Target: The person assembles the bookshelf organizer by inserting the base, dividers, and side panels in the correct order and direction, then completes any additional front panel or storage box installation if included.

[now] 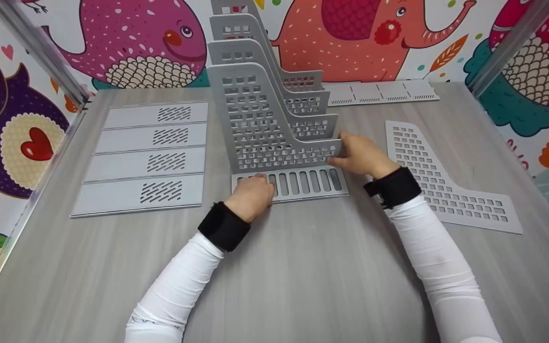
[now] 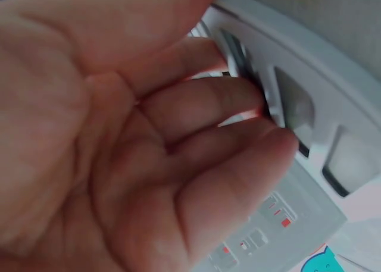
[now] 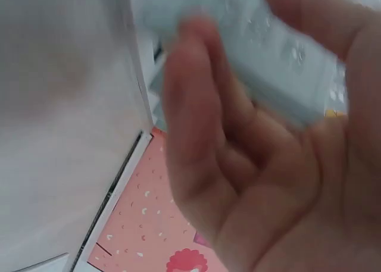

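Observation:
A grey plastic file rack stands mid-table, its perforated, curved divider panels in a row front to back. The nearest divider panel (image 1: 255, 119) is upright over the slotted base (image 1: 303, 183). My right hand (image 1: 362, 155) holds this panel's low right end between thumb and fingers; the right wrist view shows it blurred beside the hand (image 3: 238, 135). At the base's front left, my left hand (image 1: 251, 194) grips the slotted strip with curled fingers. In the left wrist view, the left fingertips (image 2: 280, 144) reach the slots, and part of their contact is hidden.
A loose perforated panel (image 1: 446, 190) lies flat at the right. On the left lies a flat grey sheet (image 1: 127, 164) with slanted slits in several sections. Another flat strip (image 1: 384, 93) lies at the back, before the printed animal wall (image 1: 350, 43).

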Motion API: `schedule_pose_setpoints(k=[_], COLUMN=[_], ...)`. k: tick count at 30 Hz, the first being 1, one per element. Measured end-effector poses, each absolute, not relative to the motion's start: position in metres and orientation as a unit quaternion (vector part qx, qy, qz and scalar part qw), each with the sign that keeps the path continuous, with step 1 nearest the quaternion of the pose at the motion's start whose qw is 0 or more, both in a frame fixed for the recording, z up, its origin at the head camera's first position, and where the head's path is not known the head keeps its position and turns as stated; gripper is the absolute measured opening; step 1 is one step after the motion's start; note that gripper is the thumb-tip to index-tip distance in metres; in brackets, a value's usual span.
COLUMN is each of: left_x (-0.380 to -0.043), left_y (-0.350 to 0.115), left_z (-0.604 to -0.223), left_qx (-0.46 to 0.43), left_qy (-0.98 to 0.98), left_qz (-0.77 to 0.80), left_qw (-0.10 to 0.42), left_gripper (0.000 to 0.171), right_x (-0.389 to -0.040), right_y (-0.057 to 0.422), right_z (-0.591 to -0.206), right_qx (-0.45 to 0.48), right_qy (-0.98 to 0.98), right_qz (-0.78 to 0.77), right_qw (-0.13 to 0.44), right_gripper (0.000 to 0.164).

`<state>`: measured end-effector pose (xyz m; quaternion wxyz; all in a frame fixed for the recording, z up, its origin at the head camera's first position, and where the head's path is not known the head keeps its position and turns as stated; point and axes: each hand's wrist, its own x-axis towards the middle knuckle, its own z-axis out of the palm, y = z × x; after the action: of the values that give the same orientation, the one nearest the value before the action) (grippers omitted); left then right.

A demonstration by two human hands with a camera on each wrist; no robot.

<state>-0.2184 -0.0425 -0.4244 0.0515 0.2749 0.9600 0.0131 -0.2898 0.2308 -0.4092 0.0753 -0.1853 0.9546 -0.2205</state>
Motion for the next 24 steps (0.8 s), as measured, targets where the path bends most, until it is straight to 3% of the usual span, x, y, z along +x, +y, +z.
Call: schedule_pose_setpoints(k=[7, 12, 17, 24], left_x=[-0.218, -0.217, -0.219, -0.222], left_y=[-0.042, -0.042, -0.043, -0.043], left_z=[-0.426, -0.424, -0.423, -0.425], left_qx=[0.278, 0.276, 0.274, 0.272], left_qy=[0.959, 0.960, 0.959, 0.958], left_qz=[0.016, 0.017, 0.015, 0.021], left_qw=[0.055, 0.049, 0.073, 0.084], left_gripper=[0.007, 0.007, 0.008, 0.009], right_x=[-0.292, -0.292, -0.294, -0.295], right_y=[0.239, 0.238, 0.236, 0.237], right_z=[-0.412, -0.418, -0.422, -0.421], right_qx=[-0.126, -0.163, -0.188, -0.193], right_qy=[0.964, 0.957, 0.945, 0.942], right_qz=[-0.182, -0.120, -0.126, -0.123], right_qw=[0.149, 0.206, 0.235, 0.247], right_gripper=[0.047, 0.038, 0.043, 0.032])
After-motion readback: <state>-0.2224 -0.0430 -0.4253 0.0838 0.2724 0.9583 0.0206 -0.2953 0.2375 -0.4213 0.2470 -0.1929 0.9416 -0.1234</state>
